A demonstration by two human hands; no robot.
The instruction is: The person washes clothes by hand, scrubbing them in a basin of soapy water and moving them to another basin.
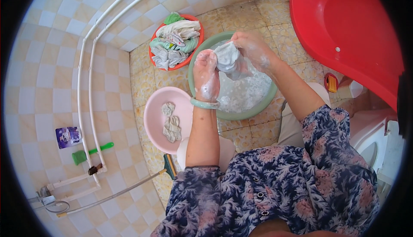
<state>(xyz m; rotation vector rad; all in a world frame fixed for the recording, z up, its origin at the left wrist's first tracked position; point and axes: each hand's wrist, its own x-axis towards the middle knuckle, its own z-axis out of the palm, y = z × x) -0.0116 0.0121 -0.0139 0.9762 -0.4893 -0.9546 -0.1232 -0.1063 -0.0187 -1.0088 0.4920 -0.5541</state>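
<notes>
Stretched between my two hands is a small, wet, pale blue-white cloth (228, 58); its bunched shape does not show for certain whether it is a sock. My left hand (206, 75), wet with suds and with a pale green bangle at its wrist, is closed on the cloth's left side. The fingers of my right hand (251, 47) pinch its upper right edge. Both hands are over a green basin (275, 93) of cloudy, soapy water (243, 93), and the cloth's lower end hangs close above the suds.
A red basket (201, 34) heaped with clothes (178, 30) stands beyond my left hand. Nearer is a pink basin (150, 123) with small pale cloths (172, 129). A squeegee (170, 166) leans by the left wall pipes (80, 73). At right are a red tub (344, 30) and a brush (331, 82).
</notes>
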